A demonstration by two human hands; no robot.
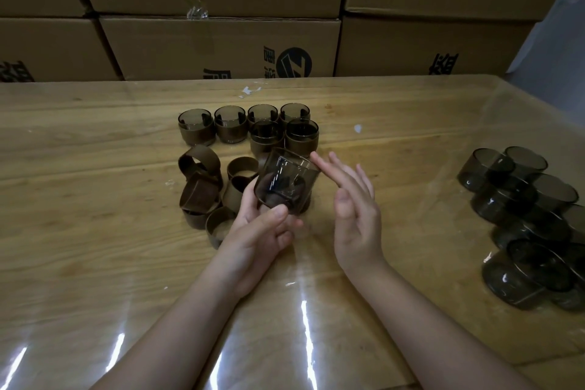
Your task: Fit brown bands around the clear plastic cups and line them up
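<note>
My left hand (pixel 259 228) grips a bare, smoky clear cup (pixel 285 182) by its base, tilted with the rim pointing away and up. My right hand (pixel 354 203) hovers just right of the cup, fingers straight and spread, holding nothing. Several banded cups (pixel 231 127) stand in two rows beyond the held cup. A heap of loose brown bands (pixel 202 187) lies left of my left hand. Several unbanded cups (pixel 525 218) lie piled at the table's right edge.
The wooden table (pixel 95 199) has a glossy clear cover. Stacked cardboard boxes (pixel 218 44) form a wall right behind its far edge. A small white scrap (pixel 357 128) lies right of the banded cups.
</note>
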